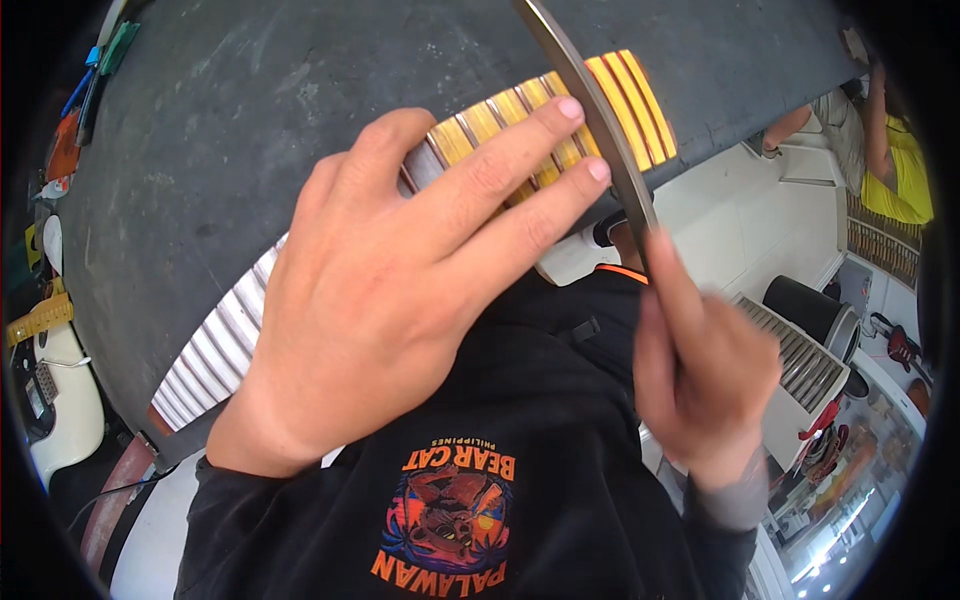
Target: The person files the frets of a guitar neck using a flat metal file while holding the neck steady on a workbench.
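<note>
Nearest, below the table's edge, is the person's dark shirt (560,430), and to its right the right hand (710,375), blurred but clearly closed round the near end of a long metal bar (598,105), with its index finger laid along it. The bar slants away to the far side, crossing over a long ridged neck (482,120) that lies along the near edge of the table (250,120), yellow-banded on the right and whitish on the left. The left hand (370,270) rests across the middle of this neck, two fingers stretched toward the bar and the others bent at the far side; its thumb is hidden, so I cannot tell whether it clasps from beneath. The neck is probably stiff and fairly light for its length, likely to pivot if pushed at one end, so a broad hold close to the bar seems best, with fingers kept by the long edges. Its smooth bands may be slippery and easily scratched, the thin ridges more easily nicked than bent. The bar looks rigid and rather heavy, best held at its near end. Farther off to the right is a co-worker in a yellow top (895,185)
</note>
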Motion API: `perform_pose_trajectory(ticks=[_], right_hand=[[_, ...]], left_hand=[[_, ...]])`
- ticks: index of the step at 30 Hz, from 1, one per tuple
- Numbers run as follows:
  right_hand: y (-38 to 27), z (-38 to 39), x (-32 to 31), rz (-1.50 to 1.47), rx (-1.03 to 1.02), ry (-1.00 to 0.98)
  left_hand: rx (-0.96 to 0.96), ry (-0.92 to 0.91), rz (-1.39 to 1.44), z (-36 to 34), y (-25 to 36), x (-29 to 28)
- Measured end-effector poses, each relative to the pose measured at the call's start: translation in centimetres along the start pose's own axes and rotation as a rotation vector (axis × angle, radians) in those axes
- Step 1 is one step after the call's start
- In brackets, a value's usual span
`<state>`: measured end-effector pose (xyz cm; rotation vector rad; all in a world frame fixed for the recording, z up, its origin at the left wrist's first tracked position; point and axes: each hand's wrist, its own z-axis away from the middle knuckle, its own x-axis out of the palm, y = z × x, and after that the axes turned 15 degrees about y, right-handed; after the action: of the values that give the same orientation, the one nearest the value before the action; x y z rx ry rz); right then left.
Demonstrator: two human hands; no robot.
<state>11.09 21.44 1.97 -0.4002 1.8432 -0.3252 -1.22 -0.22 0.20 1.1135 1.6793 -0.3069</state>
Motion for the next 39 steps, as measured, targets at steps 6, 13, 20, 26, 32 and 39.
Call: perform_pose_trajectory(ticks=[6,13,20,26,32,39], right_hand=[[0.9,-2.5,0.2,-0.221,0.077,0.144],[1.4,7.7,-3.4,-0.673,0.547,0.074],[1.9,10.8,-2.8,-0.733,0.470,0.093],[1.7,10.3,-3.3,-0.700,0.381,0.058],[0.3,4.2,-2.6,-0.583,0.333,0.068],[0.0,-3.4,1.3,-0.533,0.424,-0.007]], left_hand=[[0.008,-0.006,0.013,-0.1,-0.1,0.0],[0.029,-0.009,0.004,0.0,-0.4,0.0],[0.057,0.008,-0.007,0.1,-0.3,0.2],[0.065,-0.013,-0.013,-0.1,-0.3,0.0],[0.070,-0.018,0.008,-0.2,-0.5,-0.2],[0.048,-0.014,0.023,-0.3,-0.4,-0.3]])
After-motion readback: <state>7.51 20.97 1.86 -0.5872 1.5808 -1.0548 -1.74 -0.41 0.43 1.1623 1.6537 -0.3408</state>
